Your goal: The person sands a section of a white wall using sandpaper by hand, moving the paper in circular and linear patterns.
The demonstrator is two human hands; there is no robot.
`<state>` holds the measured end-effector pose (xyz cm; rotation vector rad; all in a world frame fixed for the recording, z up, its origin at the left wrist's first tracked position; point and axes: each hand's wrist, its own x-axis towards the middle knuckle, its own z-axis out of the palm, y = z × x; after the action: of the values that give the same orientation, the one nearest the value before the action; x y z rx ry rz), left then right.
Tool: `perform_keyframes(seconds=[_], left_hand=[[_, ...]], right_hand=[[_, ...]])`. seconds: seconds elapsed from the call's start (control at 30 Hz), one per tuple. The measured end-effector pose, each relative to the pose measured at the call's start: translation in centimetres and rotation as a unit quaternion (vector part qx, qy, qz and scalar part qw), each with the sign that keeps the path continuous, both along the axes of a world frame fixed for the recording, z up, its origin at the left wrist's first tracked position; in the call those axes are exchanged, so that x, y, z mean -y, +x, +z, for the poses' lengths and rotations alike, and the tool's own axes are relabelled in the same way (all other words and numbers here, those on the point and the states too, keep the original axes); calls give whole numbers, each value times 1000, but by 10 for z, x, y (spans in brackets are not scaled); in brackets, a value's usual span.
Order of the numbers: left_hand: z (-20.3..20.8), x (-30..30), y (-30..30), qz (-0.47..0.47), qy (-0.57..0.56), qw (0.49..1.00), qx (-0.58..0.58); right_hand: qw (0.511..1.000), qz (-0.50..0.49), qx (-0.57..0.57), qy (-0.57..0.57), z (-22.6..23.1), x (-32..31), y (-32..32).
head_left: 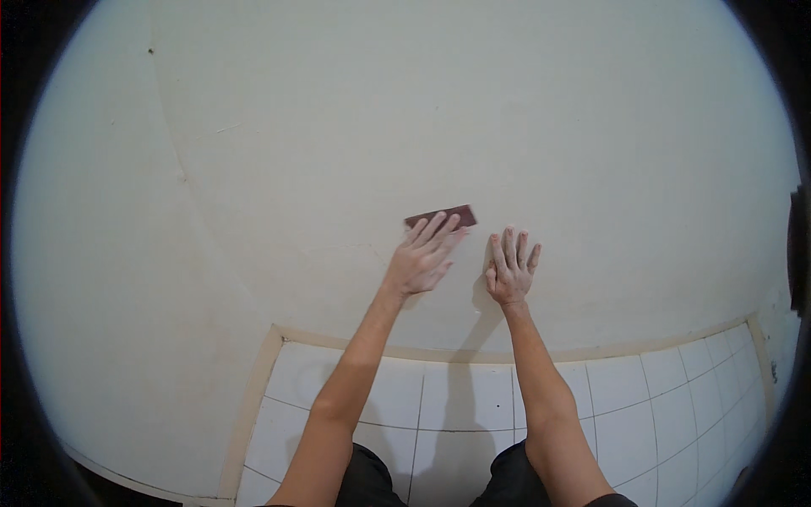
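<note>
My left hand (421, 258) presses a dark reddish-brown, rectangular piece of sandpaper (460, 211) flat to the pale wall (591, 152). Its fingers lie over the lower part of the sheet, hiding it, and the hand is slightly smeared by motion. To its right, my right hand (512, 269) rests against the same wall with fingers spread and nothing in it. Whitish dust coats those fingers. The two hands are apart, at about the same height.
Below the wall runs a cream skirting edge (405, 352), then a white tiled floor (465, 397) under my dark-clothed legs. A wall corner rises at the left, with a small dark hole (150, 51) near it. A dark brown object (797, 253) stands at the right rim.
</note>
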<state>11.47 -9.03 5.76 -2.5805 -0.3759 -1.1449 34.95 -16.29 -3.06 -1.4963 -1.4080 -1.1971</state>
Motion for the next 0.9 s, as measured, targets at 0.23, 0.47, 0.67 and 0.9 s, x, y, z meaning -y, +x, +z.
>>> perform_keyframes(seconds=[0.23, 0.47, 0.67, 0.9], left_hand=[[53, 4, 3, 102, -20, 987, 123], [-25, -27, -36, 149, -1, 939, 311], [-110, -38, -40, 178, -29, 969, 171], [74, 5, -20, 147, -70, 946, 280]], right_hand=[[1000, 1, 13, 16, -3, -2, -4], [1000, -5, 16, 12, -1, -5, -10], [1000, 2, 7, 14, 0, -6, -9], [1000, -1, 15, 18, -6, -2, -14]])
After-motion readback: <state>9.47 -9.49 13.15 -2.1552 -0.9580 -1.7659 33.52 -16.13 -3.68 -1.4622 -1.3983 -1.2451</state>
